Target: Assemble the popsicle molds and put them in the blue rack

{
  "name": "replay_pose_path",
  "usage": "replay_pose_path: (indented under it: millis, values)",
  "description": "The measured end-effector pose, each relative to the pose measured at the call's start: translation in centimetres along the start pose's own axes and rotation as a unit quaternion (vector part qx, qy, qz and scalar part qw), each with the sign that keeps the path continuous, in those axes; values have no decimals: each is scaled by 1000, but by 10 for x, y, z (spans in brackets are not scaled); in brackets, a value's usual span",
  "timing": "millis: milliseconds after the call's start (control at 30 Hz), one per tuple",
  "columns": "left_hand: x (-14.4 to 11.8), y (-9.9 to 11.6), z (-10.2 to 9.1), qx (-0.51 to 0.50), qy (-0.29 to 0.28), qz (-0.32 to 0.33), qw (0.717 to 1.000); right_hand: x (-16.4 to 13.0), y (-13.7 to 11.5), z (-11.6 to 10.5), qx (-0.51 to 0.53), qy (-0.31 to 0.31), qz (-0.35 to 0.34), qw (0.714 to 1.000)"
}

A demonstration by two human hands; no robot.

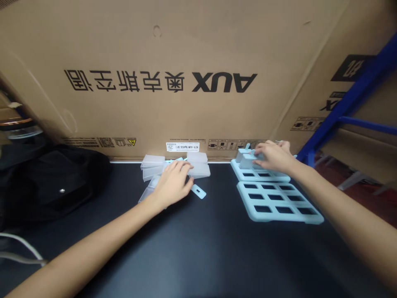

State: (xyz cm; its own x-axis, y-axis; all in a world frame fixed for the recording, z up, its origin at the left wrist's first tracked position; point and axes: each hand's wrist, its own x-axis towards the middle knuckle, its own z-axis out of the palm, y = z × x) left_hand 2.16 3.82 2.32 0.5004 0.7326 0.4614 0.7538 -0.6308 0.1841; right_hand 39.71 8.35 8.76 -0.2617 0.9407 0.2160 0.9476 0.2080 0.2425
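Observation:
My left hand [174,182] reaches over a loose pile, its thumb apart from the curved fingers. Around it lie frosted clear plastic moulds [199,169], apparently for ice pops. A flat light-blue slotted stick [199,191] lies just beside the thumb. My right hand [273,155] closes its fingers around a mould at the far light-blue rack [263,179]; the fingers hide much of it. Two moulds with blue tabs [246,159] stand upright at that rack's left end. In front sits a second light-blue rack [281,219] with rows of rectangular openings.
A large cardboard box [161,116] stands upright behind the dark table [198,256]. A black bag [62,182] lies at left, near a white cable [25,244]. A blue metal frame [344,99] rises at right.

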Motion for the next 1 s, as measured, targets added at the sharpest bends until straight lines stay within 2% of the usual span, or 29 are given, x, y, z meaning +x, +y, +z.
replay_pose_path:
  millis: [33,100,167,200,300,333,433,533,667,767,833,900,1000]
  values:
    - [3,-5,-1,31,-5,-10,999,-1,-4,-3,4,10,6,1000]
    - [7,-11,-2,70,-22,-20,997,-5,-20,-12,20,73,33,997]
    - [8,-12,0,87,-37,-20,995,-10,-49,-20,46,154,52,986]
    - [8,-12,1,91,-42,-20,995,-12,-66,-23,65,169,35,983]
    - [8,-13,5,88,-45,-17,995,-12,-118,-19,110,89,-138,980]
    - [8,-14,5,82,-45,-14,996,-9,-132,-14,116,64,-174,976]
    - [9,-19,4,58,-45,-12,997,4,-155,2,102,26,-196,975]
    - [10,-21,0,22,-67,6,997,15,-157,12,79,25,-186,979]
    - [9,-11,-6,-13,-121,105,987,12,-144,9,79,40,-193,977]
    - [6,-2,-9,12,-134,114,984,1,-128,-5,129,60,-144,979]
    - [4,1,-9,5,-161,117,980,-8,-117,-18,193,58,-114,973]
    - [1,4,-6,-23,-185,121,975,-18,-111,-32,244,36,-119,962]
    - [-5,15,-1,-88,-197,108,971,-31,-111,-49,278,-35,-152,948]
